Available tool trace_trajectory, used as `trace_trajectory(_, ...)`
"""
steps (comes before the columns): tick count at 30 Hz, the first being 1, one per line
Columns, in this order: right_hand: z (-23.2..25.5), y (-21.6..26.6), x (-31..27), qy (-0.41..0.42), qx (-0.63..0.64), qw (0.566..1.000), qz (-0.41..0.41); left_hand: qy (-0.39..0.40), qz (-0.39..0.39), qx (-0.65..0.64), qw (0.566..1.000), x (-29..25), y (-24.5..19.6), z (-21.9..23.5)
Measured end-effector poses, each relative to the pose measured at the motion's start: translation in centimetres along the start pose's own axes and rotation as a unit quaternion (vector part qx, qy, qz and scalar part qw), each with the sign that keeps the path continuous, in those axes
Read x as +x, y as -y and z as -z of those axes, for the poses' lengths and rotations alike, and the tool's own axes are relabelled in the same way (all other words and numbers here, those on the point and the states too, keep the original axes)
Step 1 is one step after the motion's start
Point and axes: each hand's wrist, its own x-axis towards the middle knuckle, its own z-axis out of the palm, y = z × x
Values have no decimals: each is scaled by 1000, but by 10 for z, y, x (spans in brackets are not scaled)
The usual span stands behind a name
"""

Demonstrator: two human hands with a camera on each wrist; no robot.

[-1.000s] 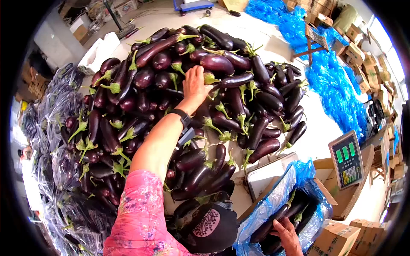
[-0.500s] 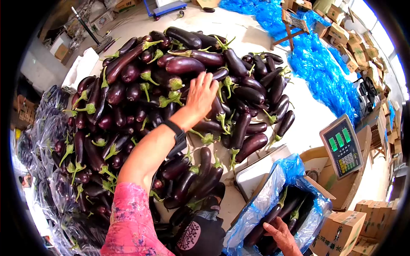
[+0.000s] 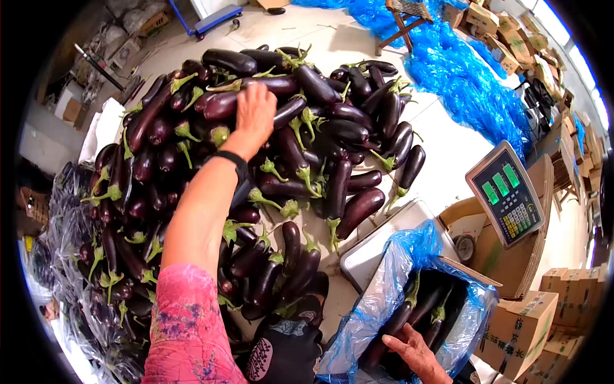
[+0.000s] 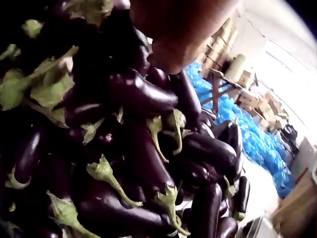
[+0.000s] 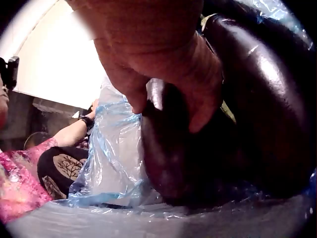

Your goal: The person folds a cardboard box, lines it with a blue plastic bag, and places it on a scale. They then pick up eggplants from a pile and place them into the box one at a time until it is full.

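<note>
A large heap of glossy purple eggplants (image 3: 345, 131) with green stems covers the floor. My left hand (image 3: 254, 118) reaches to the heap's upper part, its bent fingers down among the eggplants beside a reddish eggplant (image 3: 217, 107). Its fingertips are hidden, so I cannot tell if they grip one. In the left wrist view, part of that hand (image 4: 178, 34) hangs dark above the heap. At lower right, my right hand (image 3: 416, 355) holds an eggplant (image 5: 166, 163) inside a box lined with blue plastic (image 3: 409, 246); thumb and fingers straddle it. More eggplants (image 5: 262, 84) lie alongside.
A scale display (image 3: 505, 192) stands behind the lined box, near an open carton (image 3: 524, 256). Closed cartons (image 3: 515, 333) are stacked at lower right. Blue plastic sheeting (image 3: 460, 83) spreads at upper right beside a folding stool (image 3: 406, 16). Bagged eggplants (image 3: 57, 269) line the left side.
My left hand has moved rightward over the heap, then farther up it to the upper eggplants. The right hand stays on the eggplant in the box. The head view has swung to the right.
</note>
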Motion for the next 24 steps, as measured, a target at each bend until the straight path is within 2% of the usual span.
trace_trajectory(1, 0, -1, 1, 4, 5, 1000, -2, 10, -54, -52, 997, -5, -8, -7)
trace_trajectory(2, 0, -7, 6, 6, 2, 1000, 1, 57, -73, -67, 993, -13, -16, -25)
trace_trajectory(3, 3, -17, 12, 5, -4, 1000, 2, 51, -49, -81, 994, -23, -23, -35)
trace_trajectory(5, 5, -8, 4, 17, 12, 1000, 10, 36, 22, -27, 999, -28, -35, -49)
trace_trajectory(7, -3, -1, -5, -33, -1, 999, -25, 74, 67, -6, 995, -25, -39, -49)
trace_trajectory(8, 1, -9, -1, -27, -5, 1000, -1, 60, 48, 16, 997, -25, -40, -48)
trace_trajectory(10, 8, -34, 18, -12, -12, 999, 45, 95, 75, -16, 993, -23, -38, -32)
trace_trajectory(12, 9, -38, 32, 4, 25, 990, 141, 118, 100, -79, 985, -20, -42, -21)
trace_trajectory(13, 8, -33, 24, -5, 16, 989, 144, 91, 86, -96, 987, -23, -41, -14)
trace_trajectory(15, 11, -18, 14, -23, -42, 992, 117, 101, 64, -118, 986, -32, -42, 10)
trace_trajectory(16, 12, -27, 16, -34, -49, 992, 108, 43, 37, -134, 989, -45, -40, 17)
trace_trajectory(17, 12, -37, 20, -42, -59, 992, 107, 31, -6, -185, 982, -55, -25, 4)
trace_trajectory(18, 10, -32, 16, -66, -73, 988, 115, 85, 37, -286, 954, -72, -27, 19)
trace_trajectory(19, 10, -28, 11, -90, -92, 983, 128, 124, 67, -400, 905, -92, -16, 12)
trace_trajectory(20, 15, -56, 27, -88, -77, 977, 176, 305, 153, -601, 723, -109, -11, 43)
trace_trajectory(21, 20, -32, 12, -20, -26, 990, 139, 250, 259, -715, 599, -138, -20, 62)
trace_trajectory(22, 26, -28, 7, -24, -30, 989, 142, 280, 293, -779, 479, -163, -13, 72)
trace_trajectory(23, 31, -27, 3, -28, -35, 988, 146, 284, 315, -817, 392, -182, -17, 94)
trace_trajectory(24, 37, -21, -4, -30, -34, 989, 140, 275, 349, -815, 372, -197, -24, 126)
